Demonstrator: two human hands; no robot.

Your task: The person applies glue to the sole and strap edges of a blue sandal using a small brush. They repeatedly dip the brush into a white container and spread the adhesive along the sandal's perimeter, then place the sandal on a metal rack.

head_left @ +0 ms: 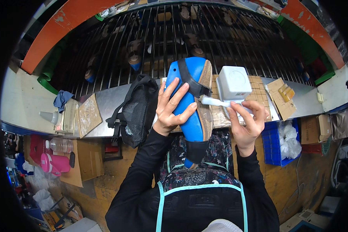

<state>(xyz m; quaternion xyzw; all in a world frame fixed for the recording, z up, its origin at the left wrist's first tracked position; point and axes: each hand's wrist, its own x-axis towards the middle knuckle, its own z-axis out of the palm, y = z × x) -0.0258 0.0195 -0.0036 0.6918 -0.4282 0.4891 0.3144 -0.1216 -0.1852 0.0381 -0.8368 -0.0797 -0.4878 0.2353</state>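
Observation:
My left hand (pixel 170 110) spreads across a blue shoe last (pixel 188 120), fingers on its side and thumb toward the sole edge, and holds it. Black straps (pixel 191 83) wrap the last at its far end, and a black band (pixel 196 150) crosses its near end. A brown, cork-like sole (pixel 207 120) runs along its right side. In a pinch, my right hand (pixel 248 123) grips a white-handled brush (pixel 217 101). The brush's bristle end meets the strap edge beside the sole. Just beyond that hand stands a white, box-shaped container (pixel 234 82).
A black mesh bag (pixel 137 110) lies left of the last. Behind the bench, a rack of metal bars (pixel 154 42) carries several shoes on lasts. Cardboard pieces (pixel 89 115) lie on the bench. Lower right is a blue crate (pixel 272 145) with white plastic; lower left, a pink bottle (pixel 55 164).

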